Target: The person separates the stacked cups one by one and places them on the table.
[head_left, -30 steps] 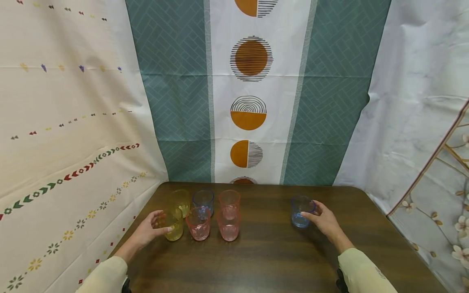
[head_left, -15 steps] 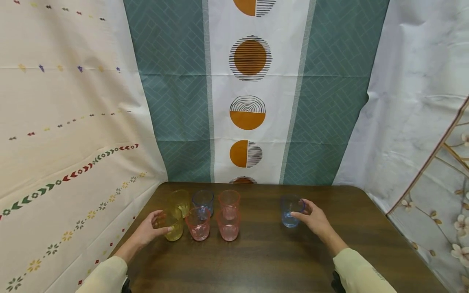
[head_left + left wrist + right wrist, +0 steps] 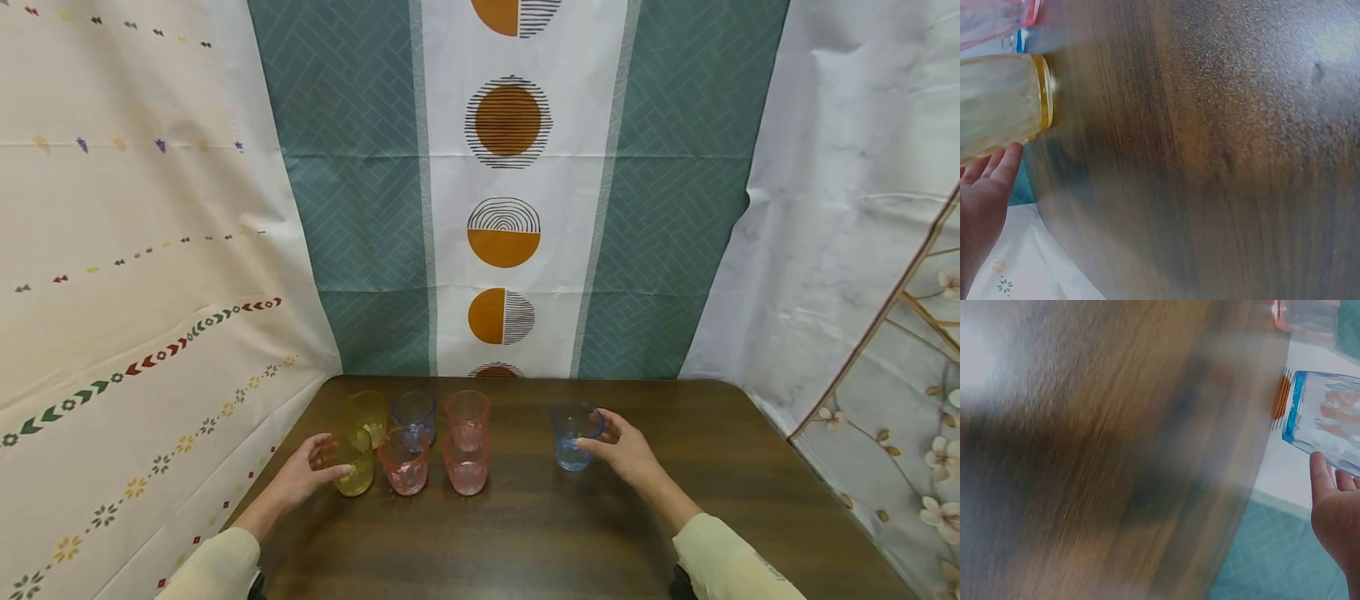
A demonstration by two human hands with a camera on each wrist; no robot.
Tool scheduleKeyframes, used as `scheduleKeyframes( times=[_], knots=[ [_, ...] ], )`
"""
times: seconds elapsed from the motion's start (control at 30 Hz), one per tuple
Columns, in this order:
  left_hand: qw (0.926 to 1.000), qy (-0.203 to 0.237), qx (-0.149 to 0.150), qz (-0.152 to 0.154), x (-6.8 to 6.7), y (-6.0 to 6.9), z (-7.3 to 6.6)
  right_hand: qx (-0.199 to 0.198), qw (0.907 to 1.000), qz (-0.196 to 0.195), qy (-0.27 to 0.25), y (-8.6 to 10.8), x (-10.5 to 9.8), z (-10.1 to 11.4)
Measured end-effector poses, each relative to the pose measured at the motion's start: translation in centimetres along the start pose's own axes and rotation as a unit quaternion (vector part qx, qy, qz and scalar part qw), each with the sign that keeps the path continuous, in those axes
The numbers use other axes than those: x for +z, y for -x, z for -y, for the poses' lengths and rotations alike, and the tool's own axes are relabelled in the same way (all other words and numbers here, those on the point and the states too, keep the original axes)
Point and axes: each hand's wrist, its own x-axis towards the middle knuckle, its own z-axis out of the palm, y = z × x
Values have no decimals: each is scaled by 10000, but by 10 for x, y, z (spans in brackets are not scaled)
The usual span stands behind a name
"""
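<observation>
My right hand [image 3: 628, 452] holds a clear blue drinking glass [image 3: 572, 446] from its right side, thumb in front and fingers behind; the glass is upright over the right half of the table. In the right wrist view, the fingers lie against the wall of that blue glass [image 3: 1325, 419]. At the left, my left hand [image 3: 302, 477] grips the front yellow glass [image 3: 358, 479] around its left side. Part of that yellow glass [image 3: 1000, 103] and the fingers against it show in the left wrist view. Whether the blue glass touches the tabletop, I cannot tell.
Beside the gripped yellow glass stand two pink glasses, one left [image 3: 407, 477] and one right [image 3: 467, 479]. Behind them are another yellow glass [image 3: 367, 407], a blue glass [image 3: 414, 408] and a pink glass [image 3: 468, 406]. Patterned cloths [image 3: 375, 250] hang around the dark wooden table [image 3: 480, 550].
My right hand has carried the blue glass leftward, nearer to the group of glasses. The left hand stays at the yellow glass, and the other glasses have not moved.
</observation>
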Motion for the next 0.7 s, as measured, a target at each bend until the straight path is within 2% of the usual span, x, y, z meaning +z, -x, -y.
scheduleKeyframes(
  times=[0.53,0.7],
  knots=[
    [9999,6,137,88,-1,-1,3,-136,9995,4,-289,5,31,9],
    [9999,3,139,83,-2,0,2,-165,9997,-35,-170,6,39,9]
  ],
)
